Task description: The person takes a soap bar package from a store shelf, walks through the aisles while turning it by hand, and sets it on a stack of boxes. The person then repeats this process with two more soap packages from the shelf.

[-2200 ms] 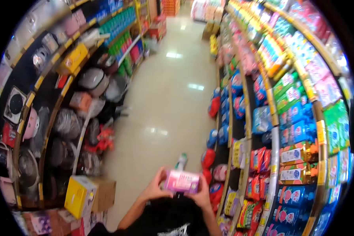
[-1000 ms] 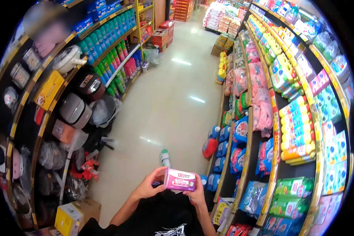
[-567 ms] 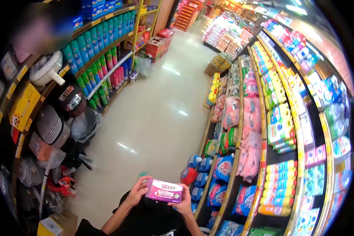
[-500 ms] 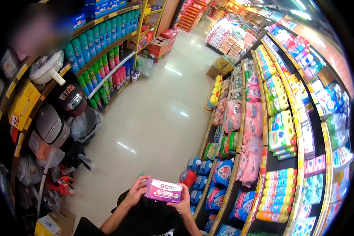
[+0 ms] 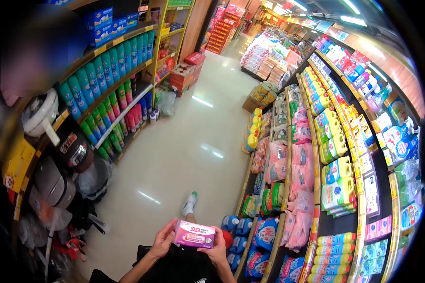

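A purple, pink and white soap pack (image 5: 194,234) is held level at the bottom middle of the view, its printed face turned up. My left hand (image 5: 164,240) grips its left end, with the thumb along the near side. On the opposite end, my right hand (image 5: 216,246) is closed around the right edge. Below the pack are my dark clothes. Just beyond it, a foot in a white shoe (image 5: 190,205) is on the floor.
Tiered shelves on the right hold blue detergent bags (image 5: 266,233), pink bags (image 5: 301,179) and yellow-capped bottles (image 5: 334,147). Left shelves carry teal spray cans (image 5: 95,78) and cookware (image 5: 75,151). The pale aisle floor (image 5: 174,141) runs between them toward stacked goods (image 5: 264,59). A blurred person stands upper left.
A foot in a white shoe has come forward into view beyond the pack. The shelves have shifted in the view as the camera moved. Both hands still hold the soap pack.
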{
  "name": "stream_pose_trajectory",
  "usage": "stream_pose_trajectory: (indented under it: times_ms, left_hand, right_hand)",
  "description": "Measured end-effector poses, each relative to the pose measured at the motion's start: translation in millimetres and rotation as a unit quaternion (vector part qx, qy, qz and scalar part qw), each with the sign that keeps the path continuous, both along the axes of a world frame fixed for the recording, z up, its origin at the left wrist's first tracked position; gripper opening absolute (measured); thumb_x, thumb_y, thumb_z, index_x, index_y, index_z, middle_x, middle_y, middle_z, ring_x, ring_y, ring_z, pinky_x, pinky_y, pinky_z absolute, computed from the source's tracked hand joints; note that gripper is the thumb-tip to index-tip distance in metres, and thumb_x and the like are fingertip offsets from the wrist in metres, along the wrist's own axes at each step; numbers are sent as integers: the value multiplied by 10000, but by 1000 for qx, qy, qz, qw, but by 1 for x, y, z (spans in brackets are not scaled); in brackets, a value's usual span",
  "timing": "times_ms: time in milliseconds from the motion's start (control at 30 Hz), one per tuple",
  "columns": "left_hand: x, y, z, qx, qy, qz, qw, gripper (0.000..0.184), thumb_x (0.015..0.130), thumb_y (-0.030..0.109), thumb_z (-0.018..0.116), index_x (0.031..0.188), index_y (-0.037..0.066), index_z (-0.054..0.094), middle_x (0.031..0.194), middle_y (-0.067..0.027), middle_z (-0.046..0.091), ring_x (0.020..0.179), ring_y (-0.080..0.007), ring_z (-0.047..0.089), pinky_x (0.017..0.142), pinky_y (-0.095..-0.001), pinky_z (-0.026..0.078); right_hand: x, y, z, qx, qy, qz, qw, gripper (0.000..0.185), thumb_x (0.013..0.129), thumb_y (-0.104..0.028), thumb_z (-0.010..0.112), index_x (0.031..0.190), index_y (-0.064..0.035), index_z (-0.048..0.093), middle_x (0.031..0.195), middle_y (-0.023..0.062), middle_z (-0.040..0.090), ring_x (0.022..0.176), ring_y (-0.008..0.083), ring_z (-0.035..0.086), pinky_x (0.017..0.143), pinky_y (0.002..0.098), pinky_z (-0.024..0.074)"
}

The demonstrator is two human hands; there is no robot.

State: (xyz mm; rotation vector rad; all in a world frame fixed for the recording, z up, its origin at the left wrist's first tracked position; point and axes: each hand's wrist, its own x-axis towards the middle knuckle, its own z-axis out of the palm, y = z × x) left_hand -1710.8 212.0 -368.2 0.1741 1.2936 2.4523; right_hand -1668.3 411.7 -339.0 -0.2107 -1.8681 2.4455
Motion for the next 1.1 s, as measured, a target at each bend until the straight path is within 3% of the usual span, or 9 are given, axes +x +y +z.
stream_pose_trajectory:
  times_ms: [200,400,500,533,667,767,833,900,1100]
  left_hand:
    - [-97,26,54,-137,67,-34,988,478,985,103,461,1438,15,336,1361,-115,472,1244,-168,447,1048,-297,334]
    - [-213,66,52,-165,93,-48,981,504,974,87,476,1445,11,313,1365,-133,478,1242,-178,458,1047,-310,342]
    - [-259,78,52,-125,107,-118,979,580,949,97,540,1455,0,274,1366,-148,483,1250,-195,464,1055,-327,337]
    - [-273,80,58,-151,125,-134,971,731,873,104,672,1458,-10,251,1343,-153,506,1247,-208,477,1059,-339,336]
    - [-311,99,63,-168,142,-122,968,899,704,67,829,1427,-22,303,1305,-159,543,1220,-201,502,1060,-338,329]
    - [-347,105,70,-143,123,-142,972,881,689,41,833,1404,-22,322,1292,-153,554,1208,-194,511,1062,-334,320]
    - [-371,111,59,-95,107,-163,976,905,660,-2,838,1396,-8,312,1265,-132,573,1215,-190,497,1065,-347,310]
    - [-400,118,51,-69,101,-192,974,937,641,-27,839,1402,3,294,1285,-128,558,1232,-203,479,1075,-383,302]
    - [-502,140,21,-36,43,-251,966,956,612,-61,844,1389,48,297,1247,-114,577,1212,-197,489,1048,-380,352]
  right_hand:
    - [-96,43,-11,2,39,18,999,898,570,-12,884,1315,-11,381,1209,93,524,1127,195,526,962,332,462]
    - [-213,88,-5,-32,95,30,995,844,633,6,847,1331,1,372,1211,120,532,1133,212,534,960,350,471]
    - [-249,113,4,-19,55,29,998,852,631,18,842,1339,2,368,1216,123,530,1133,211,536,966,348,469]
    - [-258,120,-1,-42,46,32,998,870,616,10,855,1340,-1,372,1216,118,530,1144,210,526,975,350,462]
    - [-299,140,-11,-82,51,39,995,886,584,-34,888,1323,-1,401,1231,101,511,1166,207,501,1013,357,420]
    - [-329,151,-8,41,116,21,992,874,580,-51,895,1311,-4,419,1229,98,500,1164,211,500,1031,358,397]
    - [-343,157,-7,5,62,49,997,856,561,-67,907,1267,-18,427,1245,115,488,1168,228,499,1022,379,408]
    - [-355,153,-32,-6,68,-20,997,974,596,-158,910,1376,-19,342,1253,116,499,1160,234,503,954,394,468]
    - [-433,166,17,-2,36,-69,997,1006,560,-49,901,1389,-17,331,1289,120,468,1198,235,484,996,395,448]
